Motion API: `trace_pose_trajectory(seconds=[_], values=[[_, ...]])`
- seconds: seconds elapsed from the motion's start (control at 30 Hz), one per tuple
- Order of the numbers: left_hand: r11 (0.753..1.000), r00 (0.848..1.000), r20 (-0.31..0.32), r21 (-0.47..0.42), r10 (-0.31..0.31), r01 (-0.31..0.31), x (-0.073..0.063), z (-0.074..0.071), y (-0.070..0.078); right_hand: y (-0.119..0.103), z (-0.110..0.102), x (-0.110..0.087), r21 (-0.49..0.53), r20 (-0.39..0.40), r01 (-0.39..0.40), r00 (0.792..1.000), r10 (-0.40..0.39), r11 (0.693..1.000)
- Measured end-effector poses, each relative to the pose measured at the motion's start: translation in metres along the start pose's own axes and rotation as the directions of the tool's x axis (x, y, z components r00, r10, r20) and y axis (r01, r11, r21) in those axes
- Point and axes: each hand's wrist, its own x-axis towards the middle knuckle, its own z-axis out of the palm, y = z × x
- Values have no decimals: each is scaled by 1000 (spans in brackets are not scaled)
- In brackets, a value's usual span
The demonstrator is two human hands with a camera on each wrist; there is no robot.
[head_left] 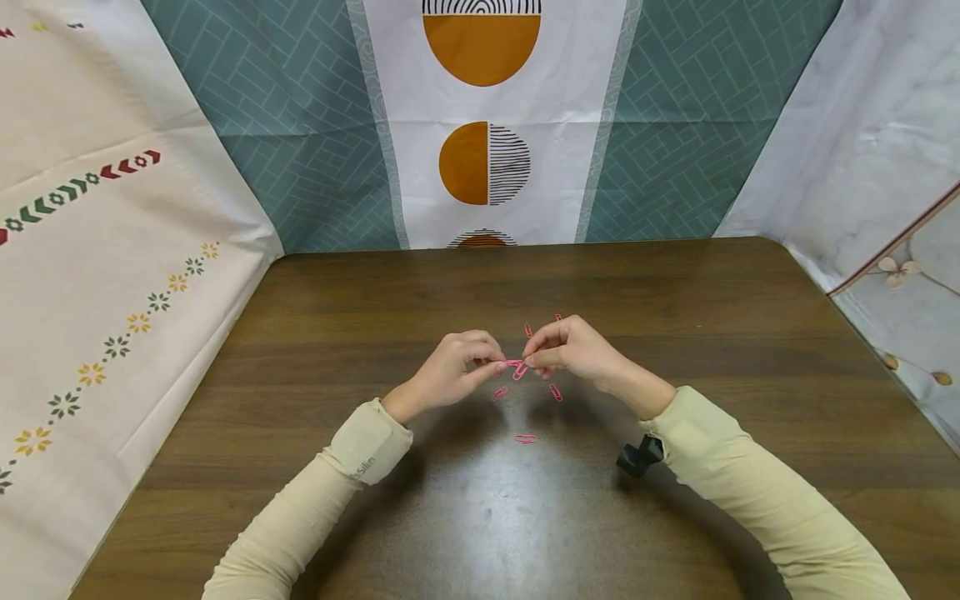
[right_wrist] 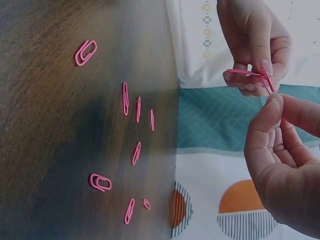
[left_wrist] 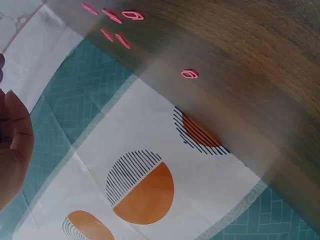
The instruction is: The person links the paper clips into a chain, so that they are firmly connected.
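Over the middle of the table, my left hand (head_left: pixel 453 371) pinches a pink paper clip (right_wrist: pixel 243 72) between thumb and fingers. A second pink paper clip (right_wrist: pixel 268 81) crosses its end, apparently hooked through it. My right hand (head_left: pixel 573 350) meets it from the other side, thumb and forefinger pinching this second clip's tip. In the right wrist view both hands are raised above the tabletop, fingertips close together. The left wrist view shows only part of a hand at its left edge, with the held clips out of sight.
Several loose pink paper clips lie scattered on the brown wooden table (head_left: pixel 337 317), one paper clip (head_left: pixel 526 438) nearer the front and another paper clip (head_left: pixel 556 392) below the right hand. A patterned cloth (head_left: pixel 300 125) hangs behind the table. A black device (head_left: pixel 641 456) sits at the right wrist.
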Motion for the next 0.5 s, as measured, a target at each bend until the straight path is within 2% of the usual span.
trace_pose_trajectory(seconds=[0.5], values=[[998,999,23,46,41,-42,0,0,1,4,1,0,17,-25,14,1000,-14,1000]])
